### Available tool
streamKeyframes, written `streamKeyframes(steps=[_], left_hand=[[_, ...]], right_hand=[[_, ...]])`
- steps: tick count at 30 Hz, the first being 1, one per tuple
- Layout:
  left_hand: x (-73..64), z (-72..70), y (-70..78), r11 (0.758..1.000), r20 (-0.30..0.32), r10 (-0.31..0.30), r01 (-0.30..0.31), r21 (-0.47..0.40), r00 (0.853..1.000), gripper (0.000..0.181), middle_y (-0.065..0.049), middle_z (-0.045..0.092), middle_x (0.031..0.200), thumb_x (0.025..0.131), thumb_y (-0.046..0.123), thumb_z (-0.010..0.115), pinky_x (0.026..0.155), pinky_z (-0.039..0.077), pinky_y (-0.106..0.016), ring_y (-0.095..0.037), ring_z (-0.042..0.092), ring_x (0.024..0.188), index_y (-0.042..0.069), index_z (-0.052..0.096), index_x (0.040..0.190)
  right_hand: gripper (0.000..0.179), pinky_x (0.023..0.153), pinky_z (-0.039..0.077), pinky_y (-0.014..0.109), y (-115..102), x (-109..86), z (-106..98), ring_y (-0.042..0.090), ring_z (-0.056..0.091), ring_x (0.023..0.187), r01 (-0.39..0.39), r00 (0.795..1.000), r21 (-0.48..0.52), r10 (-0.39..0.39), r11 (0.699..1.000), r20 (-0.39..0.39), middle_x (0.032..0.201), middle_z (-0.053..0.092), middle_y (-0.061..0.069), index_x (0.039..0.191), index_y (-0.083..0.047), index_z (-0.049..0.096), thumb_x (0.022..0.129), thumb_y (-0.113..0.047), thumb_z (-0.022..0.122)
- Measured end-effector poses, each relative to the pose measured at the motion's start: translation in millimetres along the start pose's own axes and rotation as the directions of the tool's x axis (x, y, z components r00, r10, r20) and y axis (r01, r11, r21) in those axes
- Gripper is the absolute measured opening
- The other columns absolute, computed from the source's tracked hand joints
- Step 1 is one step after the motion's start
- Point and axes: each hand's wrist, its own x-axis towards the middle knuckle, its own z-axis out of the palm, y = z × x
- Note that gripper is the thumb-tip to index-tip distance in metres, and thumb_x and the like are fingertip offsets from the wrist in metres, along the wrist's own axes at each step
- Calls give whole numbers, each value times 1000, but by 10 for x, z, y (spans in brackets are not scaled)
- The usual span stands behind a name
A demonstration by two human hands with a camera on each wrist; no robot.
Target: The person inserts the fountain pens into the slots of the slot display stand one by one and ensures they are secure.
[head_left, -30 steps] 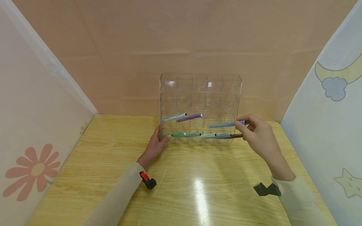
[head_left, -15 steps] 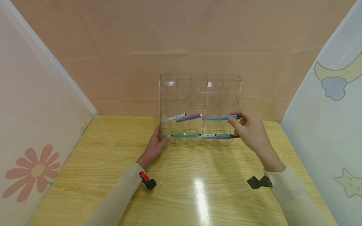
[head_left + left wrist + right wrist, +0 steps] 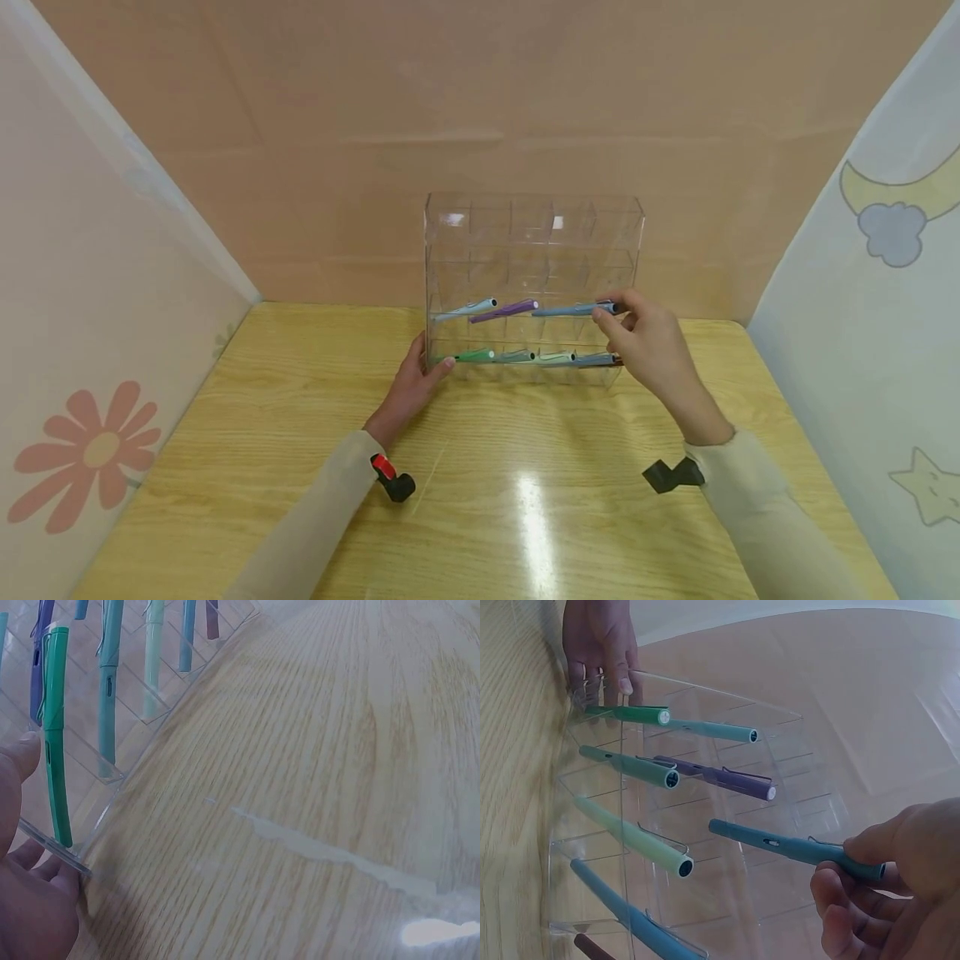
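A clear acrylic pen rack (image 3: 531, 275) with rows of compartments stands upright on the table. My left hand (image 3: 412, 387) grips its lower left edge, thumb in front and fingers behind, beside the green pen (image 3: 55, 735). Between thumb and fingers, my right hand (image 3: 652, 346) pinches a blue pen (image 3: 780, 846) by its cap end. That pen lies nearly level at the second row from the bottom, right of the purple pen (image 3: 720, 778). A light blue pen (image 3: 467, 310) sits left of the purple one in that row. I cannot tell whether the held pen touches the rack.
Along the bottom row lean a teal pen (image 3: 634, 766), a pale green pen (image 3: 637, 838), another blue pen (image 3: 634, 915) and a dark red pen (image 3: 592, 948). A wooden table (image 3: 480, 500) lies under the rack. An orange-brown backdrop (image 3: 525, 100) rises behind, with patterned side panels.
My right hand has moved left and slightly up, carrying the blue pen from beyond the rack's right side to the second row. The left hand has stayed at the rack's edge.
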Motion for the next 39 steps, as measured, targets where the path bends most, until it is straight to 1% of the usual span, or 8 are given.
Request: streamKeyframes(steps=[5,10,15,17,24,32,35,39], left_hand=[[6,0,8,1000,-7,-11,11,9,1000,82,-15,19,179,110,28,61,133,24,-60,-43,22,165,14,11,173],[9,-4,11,1000,-8,-20,20,14,1000,83,-15,17,180,110,29,61,133,23,-59,-43,20,166,14,9,173],[6,-4,10,1000,-2,-22,22,4,1000,82,-14,18,180,111,30,61,134,23,-59,-41,21,166,15,9,173],[3,-3,10,1000,-1,-22,22,4,1000,82,-14,18,180,111,31,61,133,23,-59,-41,21,166,16,10,173],[-6,2,3,1000,-7,-19,19,10,1000,81,-16,19,179,110,28,61,132,24,-61,-44,22,165,15,11,173],[-15,4,26,1000,-7,-29,29,-1,1000,82,-15,19,179,110,29,61,133,24,-59,-42,21,166,16,10,173],[-27,8,42,999,-10,-35,35,-2,999,81,-15,20,179,110,29,61,133,24,-58,-41,22,166,16,11,173],[-26,11,33,1000,-8,-27,27,5,1000,80,-17,18,179,111,27,60,133,23,-60,-44,21,165,14,10,173]], right_hand=[[34,46,44,28,-9,47,45,15,65,64,-7,1000,-17,8,1000,28,108,72,17,135,-7,68,110,-29,62],[34,46,44,28,2,99,93,23,68,67,-10,999,-31,12,999,52,113,71,17,136,-7,67,110,-27,61],[34,46,43,28,13,129,132,35,70,72,-20,997,-35,22,999,75,114,71,16,137,-7,67,111,-27,60],[34,47,44,28,17,136,145,37,71,73,-23,996,-38,26,999,81,114,71,17,137,-6,67,111,-27,60],[34,49,46,28,47,170,204,37,71,73,-33,994,-31,36,999,98,115,70,17,137,-4,66,110,-25,61],[33,48,46,28,90,233,268,33,70,69,-20,995,-31,23,999,97,115,70,17,135,-3,66,110,-23,62],[33,47,45,28,100,250,283,34,71,69,-21,995,-28,24,999,101,115,70,17,135,-3,66,110,-23,61],[33,46,44,28,104,264,301,35,71,70,-23,993,-24,26,999,113,113,69,17,135,-2,66,110,-23,60]])
